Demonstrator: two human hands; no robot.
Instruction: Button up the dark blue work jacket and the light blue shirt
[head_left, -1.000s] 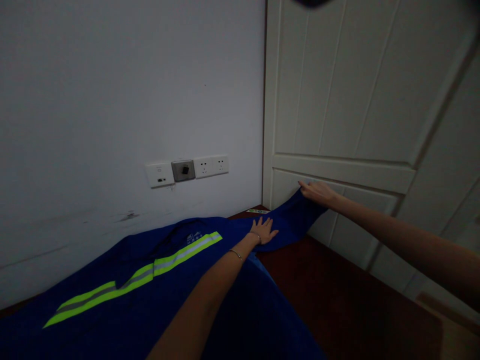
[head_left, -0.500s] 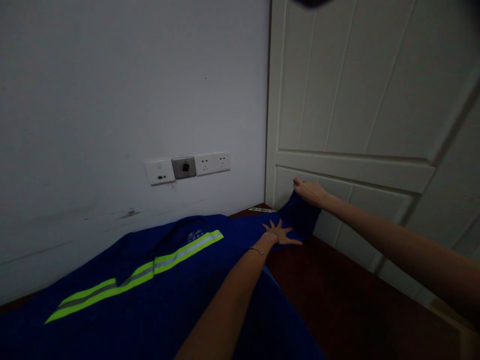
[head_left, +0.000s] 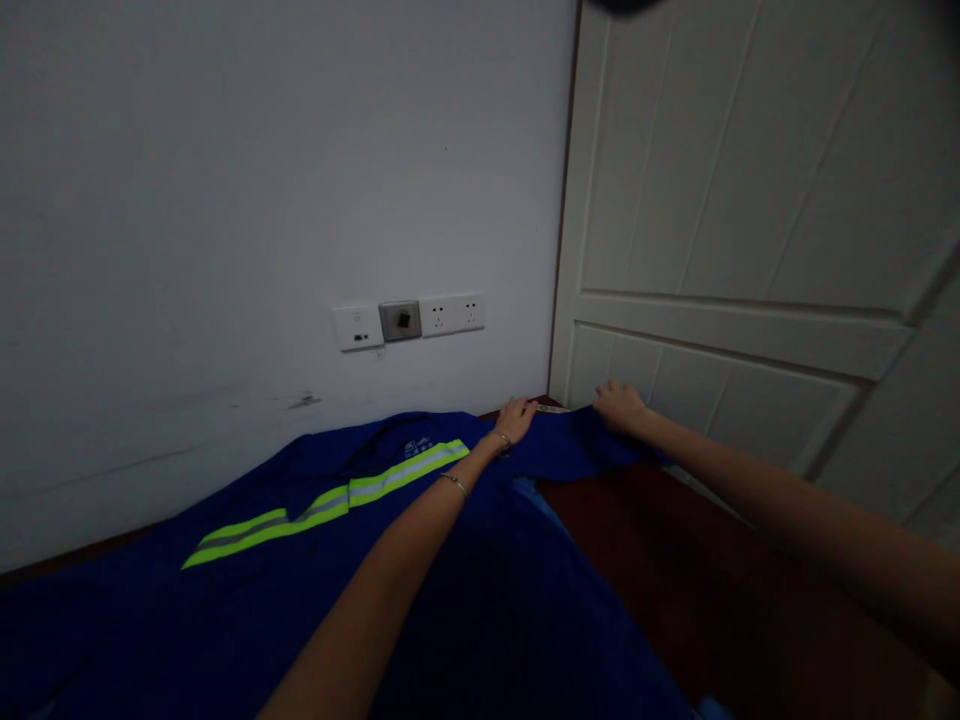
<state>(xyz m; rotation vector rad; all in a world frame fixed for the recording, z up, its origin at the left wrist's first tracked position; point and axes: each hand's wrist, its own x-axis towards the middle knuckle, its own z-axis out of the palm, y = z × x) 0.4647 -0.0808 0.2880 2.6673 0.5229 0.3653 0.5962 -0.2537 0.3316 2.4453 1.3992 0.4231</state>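
A dark blue work jacket (head_left: 285, 610) with a yellow-green and grey reflective stripe (head_left: 330, 508) lies spread on the dark red floor. White printing shows above the stripe. My left hand (head_left: 516, 420), with thin bracelets at the wrist, rests at the upper edge of the jacket near the shoulder, fingers stretched forward. My right hand (head_left: 621, 408) is closed on the upper edge of the outstretched sleeve (head_left: 566, 445), close to the door. Its fingertips are partly hidden by the dim light.
Behind the jacket rises a white wall (head_left: 300, 180) with a row of socket plates (head_left: 452, 314). A white panelled door (head_left: 750, 220) stands to the right. A patterned strip (head_left: 551, 408) lies in the corner. Dark red floor (head_left: 660, 560) shows right of the jacket.
My left hand has moved from the sleeve back to the shoulder edge. My right hand has lowered the raised sleeve end, and the sleeve now lies flatter. The view has shifted left.
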